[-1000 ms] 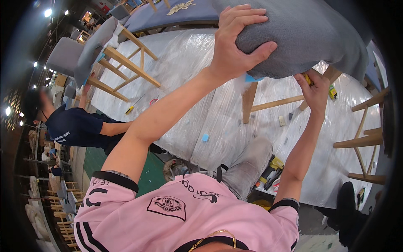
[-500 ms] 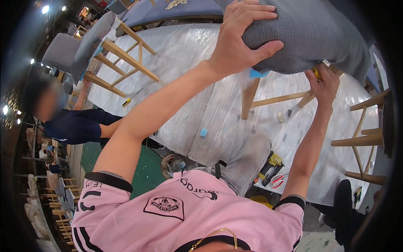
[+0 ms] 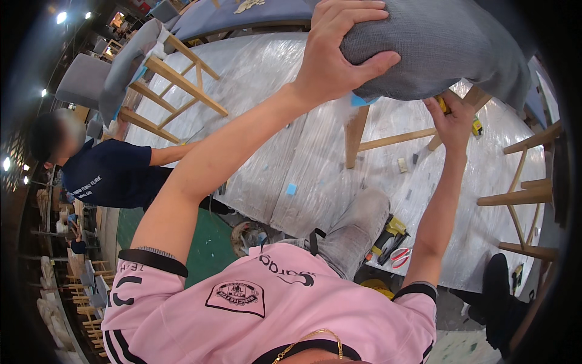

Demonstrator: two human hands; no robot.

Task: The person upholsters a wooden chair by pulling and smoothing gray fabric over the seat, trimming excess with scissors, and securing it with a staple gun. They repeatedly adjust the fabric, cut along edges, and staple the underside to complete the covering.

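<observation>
One knee point(image 3: 367, 209) in grey jeans is over the near edge of the plastic-wrapped surface point(image 3: 318, 145). To its right, along that same edge, are red-handled scissors point(image 3: 399, 258) and a yellow-and-black power tool point(image 3: 394, 229), side by side. Farther in from the edge are a blue scrap point(image 3: 291, 190) and a small tan block point(image 3: 402, 165), well apart.

Beyond them the grey chair point(image 3: 436, 48) stands upright toward the far edge, right of the middle, its pale wooden legs running down to the surface. The right hand point(image 3: 453, 121) is under the chair's near lower rim, thumb and fingers closed around a yellow handle point(image 3: 444, 104); what it belongs to is hidden. The left hand point(image 3: 339, 51) cups the left side of the grey padding, thumb spread wide from the fingers.

Just right of the right hand lies a yellow item point(image 3: 477, 126), too small to tell. Wooden legs point(image 3: 515, 198) reach in over the right edge. Off the left edge is a co-worker point(image 3: 112, 173) in dark blue, near a second chair point(image 3: 127, 67) tipped over the far left corner. Past the far edge, a blue table point(image 3: 273, 15) bears pale pieces point(image 3: 250, 5).
</observation>
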